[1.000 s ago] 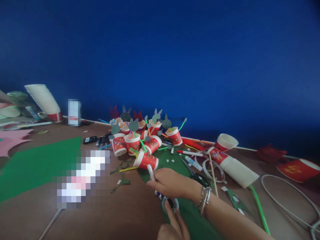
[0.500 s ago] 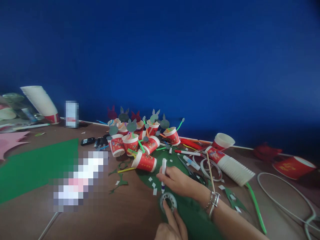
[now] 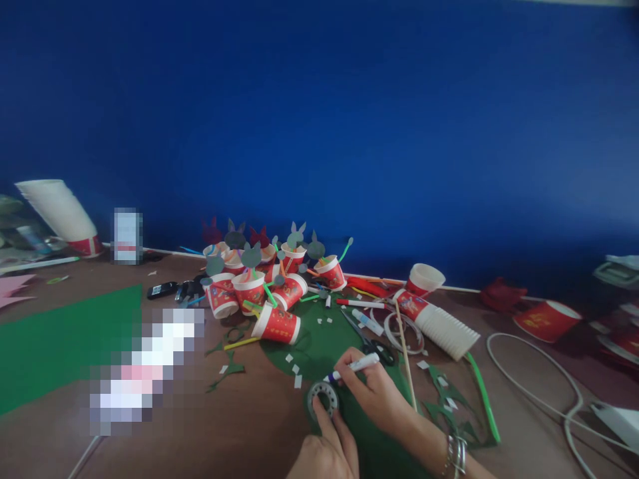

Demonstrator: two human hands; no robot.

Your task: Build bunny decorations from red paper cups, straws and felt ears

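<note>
My right hand point(image 3: 374, 392) is closed around a white marker point(image 3: 357, 365) whose tip rests at the edge of a round tape roll point(image 3: 322, 396). The roll lies on a dark green felt sheet point(image 3: 319, 342) on the brown table. My left hand point(image 3: 324, 452) comes in from the bottom edge, its fingers pressed down on the near side of the roll. A silver bracelet point(image 3: 456, 454) sits on my right wrist.
Several red paper cups with green straws and grey paper ears point(image 3: 264, 279) stand behind the felt. Stacked white cups point(image 3: 442, 329), scissors point(image 3: 372, 342), a wooden stick point(image 3: 404, 346) and a white hoop point(image 3: 544, 379) lie right. A large green sheet point(image 3: 54, 339) lies left.
My right hand swung the marker from upright to nearly level and brought its tip against the roll. The camera turned right, so everything slid left in view.
</note>
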